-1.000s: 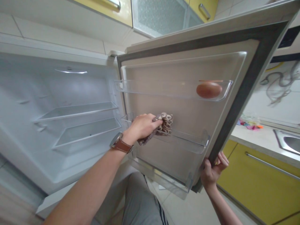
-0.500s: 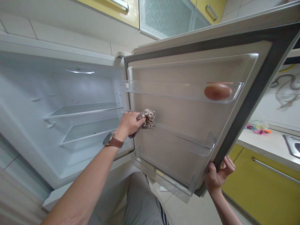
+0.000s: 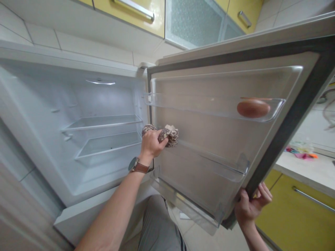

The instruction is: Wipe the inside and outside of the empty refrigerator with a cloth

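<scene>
My left hand (image 3: 152, 143), a watch on its wrist, is closed around a patterned cloth (image 3: 170, 135) and presses it against the inner side of the open fridge door (image 3: 209, 136), at the left end of the middle door shelf (image 3: 209, 157). My right hand (image 3: 250, 205) grips the door's lower outer edge, fingers curled round it. A brown egg (image 3: 253, 108) lies in the clear upper door shelf at the right.
The fridge compartment (image 3: 86, 132) on the left stands open with two bare shelves. Yellow cabinets (image 3: 295, 209) and a counter (image 3: 306, 169) with small colourful items are at the right. Wall cabinets (image 3: 136, 10) hang overhead. My grey-trousered leg (image 3: 157, 226) is below.
My left hand has slid the cloth leftward along the middle door shelf towards the hinge side. The right hand keeps its hold on the door edge.
</scene>
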`<state>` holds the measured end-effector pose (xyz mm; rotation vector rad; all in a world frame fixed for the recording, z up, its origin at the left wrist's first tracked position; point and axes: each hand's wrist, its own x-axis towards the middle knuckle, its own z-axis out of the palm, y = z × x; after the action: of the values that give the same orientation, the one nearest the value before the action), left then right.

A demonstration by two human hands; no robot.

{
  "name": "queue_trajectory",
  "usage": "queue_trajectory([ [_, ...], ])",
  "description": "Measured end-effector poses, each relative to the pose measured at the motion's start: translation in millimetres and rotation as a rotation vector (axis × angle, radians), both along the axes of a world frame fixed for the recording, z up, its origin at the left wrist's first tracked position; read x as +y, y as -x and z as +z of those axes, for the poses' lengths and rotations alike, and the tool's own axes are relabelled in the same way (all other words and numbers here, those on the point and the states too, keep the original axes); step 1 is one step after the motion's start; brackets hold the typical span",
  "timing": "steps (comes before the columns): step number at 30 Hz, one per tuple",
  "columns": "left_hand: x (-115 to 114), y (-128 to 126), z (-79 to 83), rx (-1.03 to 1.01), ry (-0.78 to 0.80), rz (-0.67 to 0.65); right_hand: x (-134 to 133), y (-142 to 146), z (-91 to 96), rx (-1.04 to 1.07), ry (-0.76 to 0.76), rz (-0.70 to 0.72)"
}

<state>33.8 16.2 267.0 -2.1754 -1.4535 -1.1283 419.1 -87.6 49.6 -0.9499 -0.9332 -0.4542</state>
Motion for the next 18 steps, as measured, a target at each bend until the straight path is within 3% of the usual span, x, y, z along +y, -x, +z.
queue_trajectory([
  [18,-0.5,-1.3,-0.6,-0.002,0.003,0.025,-0.7,2.1,-1.1,0.016,0.038,0.002],
])
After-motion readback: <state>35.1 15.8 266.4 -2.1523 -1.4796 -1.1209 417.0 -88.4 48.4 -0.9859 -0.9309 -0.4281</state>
